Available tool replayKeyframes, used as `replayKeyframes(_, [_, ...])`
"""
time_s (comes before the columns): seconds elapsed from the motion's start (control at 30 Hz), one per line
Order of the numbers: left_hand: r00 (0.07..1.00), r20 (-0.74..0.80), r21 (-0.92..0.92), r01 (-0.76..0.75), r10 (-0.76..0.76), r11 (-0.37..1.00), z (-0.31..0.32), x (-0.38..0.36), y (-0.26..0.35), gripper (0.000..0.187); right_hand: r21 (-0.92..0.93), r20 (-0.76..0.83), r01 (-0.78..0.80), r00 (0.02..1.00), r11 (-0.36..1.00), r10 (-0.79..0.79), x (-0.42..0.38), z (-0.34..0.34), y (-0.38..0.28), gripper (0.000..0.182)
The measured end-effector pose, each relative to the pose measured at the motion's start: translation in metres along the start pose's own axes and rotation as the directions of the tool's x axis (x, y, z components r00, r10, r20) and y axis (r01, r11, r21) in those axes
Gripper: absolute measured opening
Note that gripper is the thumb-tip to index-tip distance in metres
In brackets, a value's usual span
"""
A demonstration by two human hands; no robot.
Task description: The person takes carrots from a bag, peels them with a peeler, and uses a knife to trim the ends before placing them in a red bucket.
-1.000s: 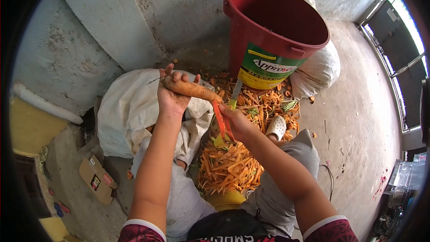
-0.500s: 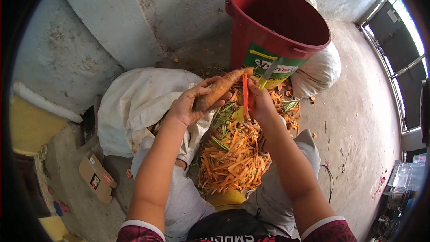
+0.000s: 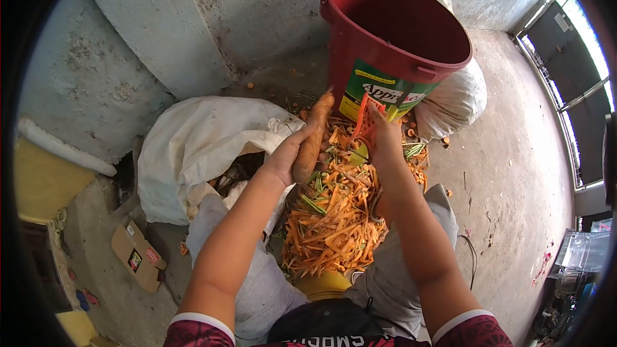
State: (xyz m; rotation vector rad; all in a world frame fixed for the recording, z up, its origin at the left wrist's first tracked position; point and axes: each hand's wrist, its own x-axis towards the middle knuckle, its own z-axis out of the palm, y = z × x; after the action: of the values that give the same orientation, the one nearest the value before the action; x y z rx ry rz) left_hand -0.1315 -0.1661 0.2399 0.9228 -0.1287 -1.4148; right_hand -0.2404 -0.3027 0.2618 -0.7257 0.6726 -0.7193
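Note:
My left hand (image 3: pixel 283 157) is wrapped round a long, unpeeled-looking carrot (image 3: pixel 312 148), its narrow tip pointing up and away. To its right, my right hand (image 3: pixel 385 135) grips a red-orange peeler (image 3: pixel 365 119) with holes in its body. A yellow-green handle (image 3: pixel 392 113) also shows by the right fingers, with a grey blade-like part beyond it. The peeler is apart from the carrot. Beneath both hands lies a heap of orange peelings (image 3: pixel 334 231) mixed with green stems, between my knees.
A large dark red bin (image 3: pixel 360 38) with a green label stands ahead. Left of the heap slumps an open white sack (image 3: pixel 193 141); another full sack (image 3: pixel 456 99) sits behind the bin. Cardboard (image 3: pixel 138 257) lies on the floor at left, and a wall (image 3: pixel 257 6) closes the back.
The carrot has swung from slanted to nearly upright in my left hand, which moved slightly right. My right hand has turned the peeler away from the carrot's tip.

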Motion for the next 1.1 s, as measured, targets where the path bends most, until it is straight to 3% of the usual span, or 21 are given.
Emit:
replayKeyframes(0.07, [0.998, -0.057, -0.076, 0.018, -0.022, 0.997, 0.004, -0.001, -0.003, 0.043, -0.068, -0.032, -0.070, 0.997, 0.995, 0.068, -0.005, 0.004, -0.001, 0.017])
replayKeyframes(0.1, [0.996, -0.086, -0.114, 0.026, -0.036, 0.993, 0.006, -0.001, -0.005, 0.042, -0.051, 0.011, -0.035, 0.999, 0.998, 0.036, -0.007, 0.008, 0.004, 0.015])
replayKeyframes(0.2, [0.991, -0.112, -0.198, 0.049, -0.072, 0.979, 0.013, 0.004, -0.011, 0.040, -0.309, 0.054, 0.080, 0.996, 0.948, -0.067, -0.014, 0.016, 0.019, 0.015])
replayKeyframes(0.3, [0.980, -0.164, -0.189, 0.080, -0.112, 0.979, 0.026, 0.000, -0.011, 0.036, -0.405, 0.099, 0.192, 0.981, 0.894, -0.167, -0.021, 0.025, 0.028, 0.017])
replayKeyframes(0.37, [0.989, -0.116, -0.164, 0.071, -0.091, 0.984, 0.016, 0.006, -0.018, 0.034, -0.441, 0.103, 0.247, 0.969, 0.863, -0.224, -0.025, 0.031, 0.032, 0.020])
replayKeyframes(0.5, [0.993, -0.092, -0.163, 0.063, -0.079, 0.985, 0.014, 0.000, -0.016, 0.029, -0.646, 0.136, 0.359, 0.922, 0.673, -0.361, -0.035, 0.039, 0.033, 0.020])
replayKeyframes(0.6, [0.973, -0.196, -0.117, 0.099, -0.121, 0.988, 0.027, -0.012, -0.007, 0.028, -0.710, 0.154, 0.370, 0.912, 0.599, -0.380, -0.040, 0.043, 0.031, 0.020])
replayKeyframes(0.7, [0.990, -0.040, -0.033, 0.133, -0.134, 0.991, 0.014, -0.006, -0.007, 0.029, -0.782, 0.201, 0.429, 0.860, 0.452, -0.468, -0.038, 0.039, 0.035, 0.020])
replayKeyframes(0.8, [0.993, 0.020, 0.018, 0.118, -0.119, 0.993, 0.017, -0.008, -0.004, 0.033, -0.805, 0.158, 0.397, 0.860, 0.441, -0.486, -0.033, 0.036, 0.038, 0.019])
replayKeyframes(0.9, [0.955, 0.246, 0.016, 0.168, -0.166, 0.986, -0.001, 0.001, -0.020, 0.038, -0.821, 0.070, 0.409, 0.764, 0.399, -0.641, -0.002, 0.016, 0.029, 0.018])
replayKeyframes(0.93, [0.967, 0.168, 0.099, 0.179, -0.194, 0.979, 0.005, -0.005, -0.020, 0.039, -0.828, -0.008, 0.337, 0.792, 0.448, -0.611, 0.006, 0.011, 0.019, 0.017])
replayKeyframes(1.0, [0.973, 0.002, 0.262, 0.222, -0.231, 0.939, 0.018, -0.020, -0.019, 0.042, -0.846, -0.062, 0.316, 0.741, 0.429, -0.668, 0.020, -0.004, 0.004, 0.015])
replayKeyframes(1.03, [0.971, 0.049, 0.338, 0.203, -0.233, 0.919, 0.017, -0.024, -0.017, 0.043, -0.846, -0.085, 0.319, 0.710, 0.427, -0.699, 0.032, -0.016, 0.000, 0.015])
replayKeyframes(1.1, [0.946, -0.007, 0.401, 0.301, -0.325, 0.865, 0.030, -0.040, -0.002, 0.042, -0.819, -0.158, 0.327, 0.661, 0.471, -0.733, 0.044, -0.034, -0.010, 0.015])
